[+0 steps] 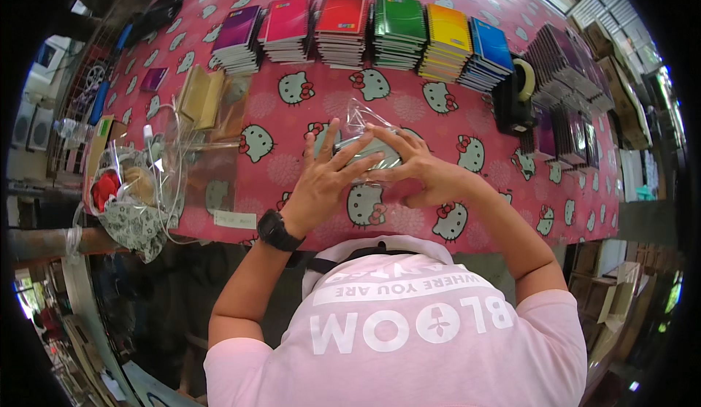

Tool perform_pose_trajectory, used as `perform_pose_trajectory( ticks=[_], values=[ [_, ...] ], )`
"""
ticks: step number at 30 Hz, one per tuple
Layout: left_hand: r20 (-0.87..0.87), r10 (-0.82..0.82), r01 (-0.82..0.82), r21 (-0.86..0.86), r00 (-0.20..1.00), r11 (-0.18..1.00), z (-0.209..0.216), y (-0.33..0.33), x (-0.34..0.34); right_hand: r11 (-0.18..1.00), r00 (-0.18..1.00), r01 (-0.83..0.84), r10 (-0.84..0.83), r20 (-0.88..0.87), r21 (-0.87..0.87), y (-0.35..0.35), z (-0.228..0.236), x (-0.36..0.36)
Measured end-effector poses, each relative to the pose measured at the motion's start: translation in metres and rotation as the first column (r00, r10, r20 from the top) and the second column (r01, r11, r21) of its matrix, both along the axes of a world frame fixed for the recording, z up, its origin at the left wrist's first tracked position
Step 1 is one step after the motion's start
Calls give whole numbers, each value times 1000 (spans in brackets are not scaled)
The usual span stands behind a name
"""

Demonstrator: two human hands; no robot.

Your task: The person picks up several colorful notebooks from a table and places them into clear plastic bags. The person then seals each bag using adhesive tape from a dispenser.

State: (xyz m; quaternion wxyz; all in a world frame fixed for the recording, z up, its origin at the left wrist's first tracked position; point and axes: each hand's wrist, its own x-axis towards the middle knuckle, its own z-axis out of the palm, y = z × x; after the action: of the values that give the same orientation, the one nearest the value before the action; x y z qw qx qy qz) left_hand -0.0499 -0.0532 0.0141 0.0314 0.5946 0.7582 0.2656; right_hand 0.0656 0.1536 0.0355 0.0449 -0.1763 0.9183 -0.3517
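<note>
A small pack in clear plastic [382, 150] lies on the table in front of me, its whitish contents showing between my fingers. The loose plastic film stands up in a crinkled point on the far side. My left hand [332, 170], with a black watch on its wrist, rests against the pack's left side, fingers stretched and spread. My right hand [420, 166] reaches over it from the right, fingers apart across the plastic and thumb held away. Both hands cover much of the pack, so what is inside cannot be made out fully.
Along the far side stand stacks of spiral notebooks in purple, pink, red [341, 14], green, yellow and blue. A black tape dispenser [515, 100] and more purple notebooks [566, 64] are at right. At left lie clear plastic sleeves [212, 170], a yellowish block [201, 97] and a cloth bundle [131, 224].
</note>
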Motion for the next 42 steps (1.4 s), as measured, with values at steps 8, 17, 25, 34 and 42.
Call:
perform_pose_trajectory(
  ticks=[8, 17, 25, 34, 42],
  values=[
    [-24, 36, -38, -89, 999, 995, 3, -8, 4, 684, 796, 505, -605, -22, -527, 74, -18, 24],
    [-57, -7, 1, -105, 998, 995, 7, 0, 3, -152, -143, 987, -979, -143, 55, 278, -85, 94],
    [-19, 1, -3, -94, 1000, 996, 2, -6, 0, -185, -12, 890, -923, 385, -416, 210, -77, 138],
    [21, -27, 30, -149, 999, 988, 13, -4, -1, 585, 751, 647, -378, 542, -488, 70, 8, -9],
    [-63, -64, 52, -178, 996, 983, 15, -6, -4, 786, 872, 330, -466, 149, 524, -21, 44, -70]
  ],
)
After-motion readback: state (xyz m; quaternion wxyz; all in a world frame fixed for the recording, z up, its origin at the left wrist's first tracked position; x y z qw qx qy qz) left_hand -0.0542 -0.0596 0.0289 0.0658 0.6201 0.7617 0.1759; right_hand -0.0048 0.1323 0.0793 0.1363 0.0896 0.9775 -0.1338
